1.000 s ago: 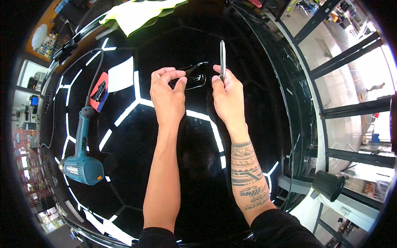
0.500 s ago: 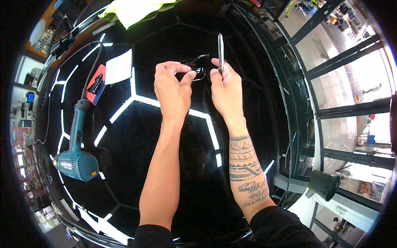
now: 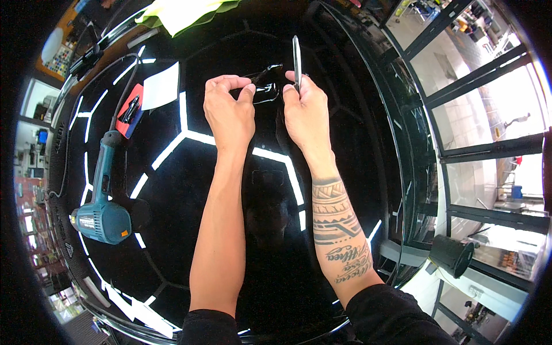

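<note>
My left hand (image 3: pixel 230 118) is closed in a pinch, thumb against fingertips, at the edge of a thin glossy strip, clear or black, that looks like film (image 3: pixel 266 89). The strip stretches toward my right hand and shows bright reflections. Closed too, my right hand (image 3: pixel 307 115) grips a slim dark object with a silver edge (image 3: pixel 296 57), standing upright from the fingers; seen edge-on, its kind is unclear. Both hands are over a glossy black panel (image 3: pixel 270 195) that mirrors the ceiling lights. Whether the strip touches the panel I cannot tell.
A teal corded heat gun (image 3: pixel 103 210) lies on the left, its cable running away from me. Beyond it are a red and blue card (image 3: pixel 131 112) with something black on it and a white sheet (image 3: pixel 161 86). A yellow-green cloth (image 3: pixel 187 12) lies at the far edge.
Both hands, with the strip and the slim object, have shifted slightly left and farther away in the picture. The strip shows more between the hands. Each hand keeps its grip.
</note>
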A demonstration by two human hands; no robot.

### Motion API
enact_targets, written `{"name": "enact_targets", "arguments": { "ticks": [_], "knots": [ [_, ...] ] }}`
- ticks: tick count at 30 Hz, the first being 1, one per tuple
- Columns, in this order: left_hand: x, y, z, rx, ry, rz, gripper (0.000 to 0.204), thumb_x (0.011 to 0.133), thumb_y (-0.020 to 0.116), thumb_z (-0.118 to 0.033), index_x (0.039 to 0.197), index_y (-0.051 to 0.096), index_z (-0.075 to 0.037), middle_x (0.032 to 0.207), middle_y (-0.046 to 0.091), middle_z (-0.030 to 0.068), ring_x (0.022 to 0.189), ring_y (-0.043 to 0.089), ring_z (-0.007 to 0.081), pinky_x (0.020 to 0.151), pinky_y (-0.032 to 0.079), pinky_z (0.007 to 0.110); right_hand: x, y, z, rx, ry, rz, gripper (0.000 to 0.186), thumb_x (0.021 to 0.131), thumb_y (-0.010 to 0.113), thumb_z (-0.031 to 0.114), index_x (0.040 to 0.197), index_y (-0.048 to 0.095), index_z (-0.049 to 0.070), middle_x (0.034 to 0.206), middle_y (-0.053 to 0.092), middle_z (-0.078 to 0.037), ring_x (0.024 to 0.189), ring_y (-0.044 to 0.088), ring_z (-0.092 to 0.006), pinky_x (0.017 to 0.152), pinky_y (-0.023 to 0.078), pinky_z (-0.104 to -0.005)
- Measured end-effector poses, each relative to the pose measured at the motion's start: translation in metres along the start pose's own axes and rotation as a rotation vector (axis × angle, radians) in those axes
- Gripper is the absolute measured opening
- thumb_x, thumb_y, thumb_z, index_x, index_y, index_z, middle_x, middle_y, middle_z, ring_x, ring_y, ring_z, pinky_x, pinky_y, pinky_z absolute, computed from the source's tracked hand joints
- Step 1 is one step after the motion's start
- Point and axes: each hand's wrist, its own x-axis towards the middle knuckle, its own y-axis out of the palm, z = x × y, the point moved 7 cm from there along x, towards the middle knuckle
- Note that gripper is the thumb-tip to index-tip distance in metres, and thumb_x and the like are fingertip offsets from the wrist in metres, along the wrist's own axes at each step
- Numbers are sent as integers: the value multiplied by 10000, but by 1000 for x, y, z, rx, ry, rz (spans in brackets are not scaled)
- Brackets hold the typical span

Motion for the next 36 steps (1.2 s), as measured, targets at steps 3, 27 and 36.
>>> {"name": "enact_targets", "arguments": {
  "ticks": [3, 27, 36],
  "knots": [
    [1, 2, 3, 7, -29, 12, 86, 824, 733, -77, 846, 718, 4, 1044, 623, 159, 996, 622, 330, 918, 462, 415, -1, 0, 0, 23, -1, -2, 282, 951, 550, 98, 1182, 635, -39, 672, 612, -77, 564, 541, -110, 554, 422, -290],
    [-3, -1, -3, 40, -13, 10, 58, 841, 700, -20, 868, 699, 30, 1057, 601, 169, 1023, 610, 332, 928, 469, 423, 1, 1, 5, -1, 78, 43, 315, 935, 539, 97, 1169, 601, -106, 744, 662, -229, 619, 648, -300, 628, 493, -395],
    [-4, -1, -8, 47, -24, -5, 55, 836, 703, 21, 861, 674, 59, 1059, 582, 175, 1000, 618, 327, 896, 487, 406, 2, 4, 6, -51, 55, 49, 320, 940, 539, 102, 1176, 603, -103, 803, 676, -249, 657, 671, -302, 654, 515, -394]
  ]
}}
